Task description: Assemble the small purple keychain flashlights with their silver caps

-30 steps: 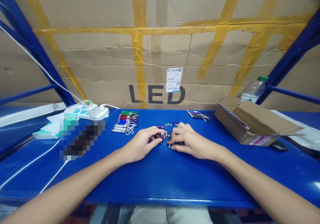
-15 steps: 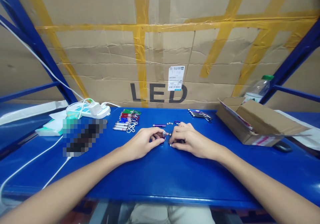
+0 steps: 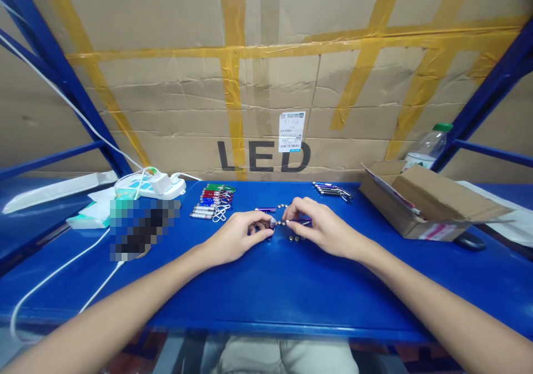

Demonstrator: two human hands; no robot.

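Observation:
My left hand point(image 3: 237, 235) rests on the blue table point(image 3: 266, 285) with its fingertips pinched on a small silver cap-like part point(image 3: 272, 223). Just to its right, my right hand point(image 3: 318, 225) is lifted slightly and pinches a tiny part that I cannot name, near the purple keychain flashlight body point(image 3: 303, 220). Several small silver button cells point(image 3: 296, 239) lie on the table below the right hand, and more point(image 3: 283, 207) lie behind it. Another purple flashlight body point(image 3: 265, 210) lies just behind the left hand.
A row of coloured keychain flashlights point(image 3: 212, 200) lies at back left, another few point(image 3: 333, 191) at back right. An open cardboard box point(image 3: 420, 202) and a plastic bottle point(image 3: 428, 147) stand at right. A white power strip point(image 3: 152, 185) with cables sits at left. A large LED carton point(image 3: 266, 74) forms the back wall.
My right hand has lifted off the table and moved slightly back, uncovering the button cells beneath it. The left hand has stayed in place.

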